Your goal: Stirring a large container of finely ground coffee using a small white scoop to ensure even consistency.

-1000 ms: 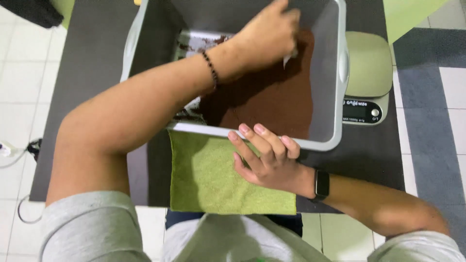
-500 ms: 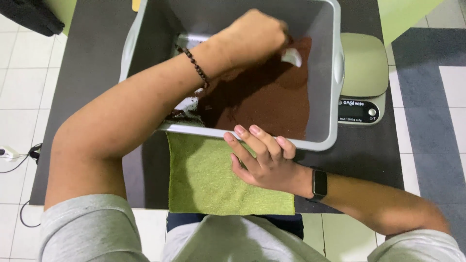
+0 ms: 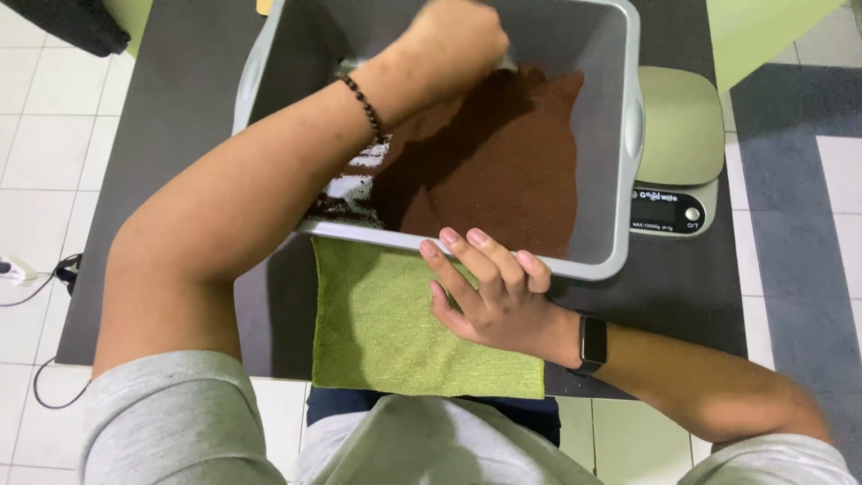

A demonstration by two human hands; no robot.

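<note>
**A:** So what's the setup here? Looks like a big grey tub (image 3: pixel 620 135) tilted toward the person, with brown powder (image 3: pixel 503 171) piled at the low end near the front rim.

**B:** Yep, and that tilt looks like the whole point. The right hand (image 3: pixel 494 292) sits at the tub's near edge, fingers spread flat and lying over the rim, palm down on the green cloth (image 3: pixel 377 323). Its grip is loose and open, not wrapped round anything; I'd say it's just bracing the tub so it doesn't slide on the dark counter (image 3: pixel 180 108).

**A:** And the other one?

**B:** Left hand (image 3: pixel 453 40) is reached deep inside the tub, at the far side above the powder. It's curled into a fist, and a bit of something pale pokes out beside it, maybe a scoop handle, but I honestly can't tell what it's closed on. There's a beaded bracelet (image 3: pixel 364 103) on that wrist.

**A:** Why the cloth?

**B:** My guess is it catches spills and stops the tub skidding. It lies right under the front rim and hangs over the counter's near edge.

**A:** The scale?

**B:** The pale green kitchen scale (image 3: pixel 678 153) sits just right of the tub, nothing on its platform, close enough to reach.
</note>
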